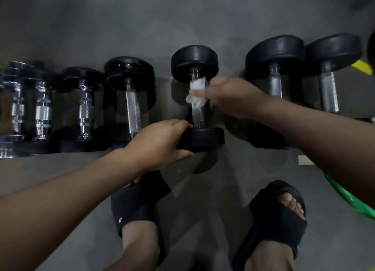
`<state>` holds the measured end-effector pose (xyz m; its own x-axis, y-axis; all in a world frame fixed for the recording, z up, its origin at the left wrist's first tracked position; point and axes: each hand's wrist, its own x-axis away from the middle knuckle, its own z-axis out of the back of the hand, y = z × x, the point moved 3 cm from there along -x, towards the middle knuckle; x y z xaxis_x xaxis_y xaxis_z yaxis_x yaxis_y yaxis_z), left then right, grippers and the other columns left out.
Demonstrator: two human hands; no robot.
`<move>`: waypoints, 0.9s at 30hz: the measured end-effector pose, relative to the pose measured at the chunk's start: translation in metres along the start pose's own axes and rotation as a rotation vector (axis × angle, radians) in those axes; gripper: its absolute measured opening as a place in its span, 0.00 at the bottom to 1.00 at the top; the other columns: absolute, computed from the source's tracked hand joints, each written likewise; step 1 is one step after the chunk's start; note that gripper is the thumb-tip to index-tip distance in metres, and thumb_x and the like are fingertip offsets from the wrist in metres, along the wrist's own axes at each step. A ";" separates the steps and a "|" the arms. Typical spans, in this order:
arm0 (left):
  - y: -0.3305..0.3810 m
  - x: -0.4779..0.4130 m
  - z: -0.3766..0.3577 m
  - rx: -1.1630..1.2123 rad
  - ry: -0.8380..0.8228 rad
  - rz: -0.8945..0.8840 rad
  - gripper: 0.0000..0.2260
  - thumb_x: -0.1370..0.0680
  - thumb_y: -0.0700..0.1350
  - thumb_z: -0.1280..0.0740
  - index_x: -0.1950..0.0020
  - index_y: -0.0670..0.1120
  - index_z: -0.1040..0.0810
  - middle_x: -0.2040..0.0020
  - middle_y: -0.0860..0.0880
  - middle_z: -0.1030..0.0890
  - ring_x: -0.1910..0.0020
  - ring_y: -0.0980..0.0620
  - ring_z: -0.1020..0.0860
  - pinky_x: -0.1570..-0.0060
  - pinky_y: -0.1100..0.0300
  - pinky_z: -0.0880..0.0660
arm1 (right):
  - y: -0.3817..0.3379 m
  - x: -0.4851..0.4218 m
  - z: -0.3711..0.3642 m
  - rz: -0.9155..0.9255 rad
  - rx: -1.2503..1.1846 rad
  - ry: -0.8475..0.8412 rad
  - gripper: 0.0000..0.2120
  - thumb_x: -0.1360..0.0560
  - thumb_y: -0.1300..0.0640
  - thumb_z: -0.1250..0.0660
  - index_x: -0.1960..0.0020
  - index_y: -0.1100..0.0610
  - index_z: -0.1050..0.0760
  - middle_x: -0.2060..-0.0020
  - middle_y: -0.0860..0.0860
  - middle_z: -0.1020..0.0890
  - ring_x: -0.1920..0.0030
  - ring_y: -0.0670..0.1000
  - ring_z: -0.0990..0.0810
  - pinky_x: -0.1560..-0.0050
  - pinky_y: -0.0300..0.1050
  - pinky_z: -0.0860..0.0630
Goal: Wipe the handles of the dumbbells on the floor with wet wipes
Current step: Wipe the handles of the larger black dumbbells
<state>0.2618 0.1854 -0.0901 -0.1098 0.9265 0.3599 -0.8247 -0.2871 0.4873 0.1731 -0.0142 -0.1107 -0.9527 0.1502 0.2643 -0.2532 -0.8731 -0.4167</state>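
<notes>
1. Left hand (160, 143) grips the dumbbell's near head (205, 138); I'd brace it against rolling.
2. Right hand (229, 97) pinches wet wipe (197, 92) on handle (197, 117), far end; I'd wrap fully, then drag toward left hand.

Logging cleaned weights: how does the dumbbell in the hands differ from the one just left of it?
The held dumbbell has a white wet wipe on its handle under the right hand, and the left hand grips its near head; the left neighbour lies untouched, handle bare. The held dumbbell's heads look matte; the left neighbour's far head shines. Both lie on the floor, with black round heads.
</notes>
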 end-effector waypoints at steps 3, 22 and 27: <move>-0.002 -0.001 0.002 -0.006 -0.011 0.006 0.27 0.29 0.61 0.27 0.34 0.52 0.27 0.41 0.52 0.21 0.42 0.49 0.22 0.46 0.51 0.23 | -0.002 0.001 -0.010 0.076 0.039 0.098 0.20 0.18 0.50 0.44 0.28 0.45 0.29 0.52 0.57 0.19 0.56 0.60 0.19 0.57 0.52 0.20; -0.012 0.001 0.003 0.028 -0.026 -0.023 0.23 0.31 0.62 0.27 0.41 0.52 0.26 0.47 0.54 0.21 0.48 0.52 0.21 0.50 0.51 0.23 | -0.006 0.003 -0.026 -0.606 -0.968 0.103 0.03 0.21 0.56 0.36 0.53 0.50 0.28 0.65 0.53 0.22 0.70 0.51 0.25 0.71 0.44 0.27; -0.013 0.000 0.005 0.036 -0.036 -0.037 0.23 0.31 0.61 0.26 0.42 0.51 0.26 0.47 0.54 0.21 0.49 0.52 0.21 0.51 0.53 0.24 | -0.011 0.005 -0.023 -0.420 -0.593 0.265 0.10 0.24 0.62 0.38 0.53 0.46 0.29 0.65 0.45 0.24 0.66 0.42 0.25 0.63 0.43 0.26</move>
<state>0.2752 0.1882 -0.0926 -0.0589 0.9276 0.3689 -0.8071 -0.2617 0.5292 0.1671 0.0072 -0.1247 -0.7465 0.5851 0.3167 -0.5784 -0.3353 -0.7437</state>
